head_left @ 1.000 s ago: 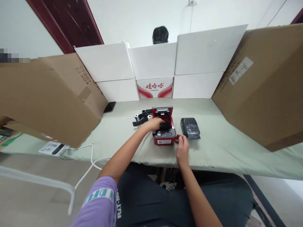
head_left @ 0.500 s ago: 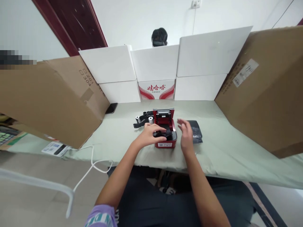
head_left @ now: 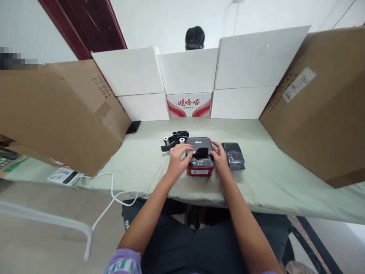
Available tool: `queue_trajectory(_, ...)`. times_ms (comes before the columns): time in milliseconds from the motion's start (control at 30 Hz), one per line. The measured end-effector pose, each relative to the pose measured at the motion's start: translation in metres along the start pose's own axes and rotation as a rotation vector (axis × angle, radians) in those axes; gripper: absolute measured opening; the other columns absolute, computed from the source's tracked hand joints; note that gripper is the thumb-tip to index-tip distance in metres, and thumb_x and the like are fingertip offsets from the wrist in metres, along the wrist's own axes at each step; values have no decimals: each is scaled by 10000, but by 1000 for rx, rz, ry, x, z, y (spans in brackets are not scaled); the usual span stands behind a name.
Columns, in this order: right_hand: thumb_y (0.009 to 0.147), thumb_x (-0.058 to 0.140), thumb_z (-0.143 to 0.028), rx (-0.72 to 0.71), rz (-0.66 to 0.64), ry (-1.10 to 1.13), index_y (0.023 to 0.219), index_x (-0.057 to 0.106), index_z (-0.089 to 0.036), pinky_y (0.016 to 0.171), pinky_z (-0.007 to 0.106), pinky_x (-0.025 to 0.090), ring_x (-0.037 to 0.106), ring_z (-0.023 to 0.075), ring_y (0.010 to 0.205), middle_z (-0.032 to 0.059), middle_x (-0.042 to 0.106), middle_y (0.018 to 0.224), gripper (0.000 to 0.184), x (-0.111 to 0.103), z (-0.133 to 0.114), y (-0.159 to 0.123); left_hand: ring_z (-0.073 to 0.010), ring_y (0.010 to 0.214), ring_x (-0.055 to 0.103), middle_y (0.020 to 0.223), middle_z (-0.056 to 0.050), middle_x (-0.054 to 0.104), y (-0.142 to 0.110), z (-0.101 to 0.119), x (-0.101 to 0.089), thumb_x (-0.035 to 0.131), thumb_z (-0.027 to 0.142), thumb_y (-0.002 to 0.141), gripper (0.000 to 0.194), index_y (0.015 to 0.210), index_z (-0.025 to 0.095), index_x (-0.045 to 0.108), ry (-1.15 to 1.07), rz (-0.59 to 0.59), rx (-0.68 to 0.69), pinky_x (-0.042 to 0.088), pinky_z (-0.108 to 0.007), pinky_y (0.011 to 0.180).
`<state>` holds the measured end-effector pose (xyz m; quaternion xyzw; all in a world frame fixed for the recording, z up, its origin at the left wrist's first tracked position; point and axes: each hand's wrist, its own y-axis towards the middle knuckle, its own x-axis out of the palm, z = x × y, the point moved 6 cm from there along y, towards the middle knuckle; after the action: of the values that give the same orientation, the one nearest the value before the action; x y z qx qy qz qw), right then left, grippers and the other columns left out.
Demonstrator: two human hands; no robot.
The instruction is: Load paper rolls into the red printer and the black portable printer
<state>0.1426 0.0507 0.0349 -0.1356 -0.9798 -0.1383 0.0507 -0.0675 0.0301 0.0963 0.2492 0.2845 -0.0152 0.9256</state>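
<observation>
Settling the lid [head_left: 199,143] seems the step in hand on the red device [head_left: 200,172] at mid-frame, black strip [head_left: 202,153] showing, left hand [head_left: 177,160] and right hand [head_left: 220,158] at its sides, fingers part-curled, grip impossible to tell, and even pressure probably needed next.

Red device [head_left: 200,172] upright on green tablecloth [head_left: 262,163]; grey lid [head_left: 199,144] down, black strip [head_left: 202,153] on top.

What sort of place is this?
Probably a makeshift indoor workstation: a pale green cloth-covered table, tall brown cardboard boxes at its sides and white rectangular cardboard panels along the back. Home or office, I can't tell.
</observation>
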Motion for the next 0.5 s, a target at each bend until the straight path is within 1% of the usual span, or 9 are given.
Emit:
queue_trajectory(33,674,628,-329,44,1,42,1172,653,-225,1113,498,470,594,298,1301,132,648,1365,510,1,6,-1,-272,1302,586,1319,-93,701,4,-12,3,588,342,919,272,1140,235,705,-83,44,-107,398,-465,1139)
queue_trajectory(67,671,632,-339,82,3,71,1218,636,-225,1130,510,458,597,301,1308,134,656,1371,559,2,10,0,-275,1347,564,1394,-110,658,8,-24,9,596,304,889,368,1241,219,663,-181,58,-217,426,-453,1132)
queue_trajectory(133,670,639,-349,131,14,95,1262,623,-226,1148,526,445,596,306,1322,131,664,1383,604,3,16,1,-271,1414,526,1507,-130,576,12,-43,26,588,236,840,569,1406,189,555,-393,4,-389,443,-431,1145)
queue_trajectory(167,673,637,-347,141,12,97,1274,624,-227,1150,524,445,595,304,1329,126,664,1391,613,4,16,2,-263,1440,506,1549,-127,538,13,-49,34,574,217,830,632,1458,183,510,-483,-35,-434,432,-420,1166)
queue_trajectory(267,698,622,-341,130,-43,66,1295,636,-223,1163,490,442,587,285,1344,105,654,1421,609,7,12,2,-233,1493,449,1618,-91,458,13,-55,46,548,231,842,702,1535,197,438,-624,-84,-446,377,-393,1227)
queue_trajectory(367,746,643,-394,119,-52,-1,1295,650,-221,1184,488,416,584,284,1345,104,652,1428,576,2,5,-8,-232,1528,396,1651,-70,405,3,-57,46,550,311,877,712,1567,217,403,-615,-82,-412,332,-399,1259)
queue_trajectory(433,793,649,-485,131,-39,-46,1290,660,-216,1199,507,391,568,299,1366,118,641,1441,565,-6,3,-22,-242,1554,347,1672,-75,363,-10,-57,44,514,432,928,705,1585,213,380,-584,-101,-361,314,-410,1269)
queue_trajectory(467,806,653,-532,130,-57,-71,1300,658,-215,1204,518,380,553,310,1385,124,625,1460,587,-9,2,-31,-253,1564,323,1681,-87,341,-19,-57,44,499,513,941,738,1596,202,361,-567,-116,-327,313,-415,1270)
queue_trajectory(500,804,664,-576,123,-97,-96,1319,653,-218,1205,528,375,536,321,1404,127,613,1474,627,-12,0,-39,-265,1574,297,1691,-98,319,-27,-56,45,498,598,935,807,1614,196,325,-547,-161,-280,317,-416,1268)
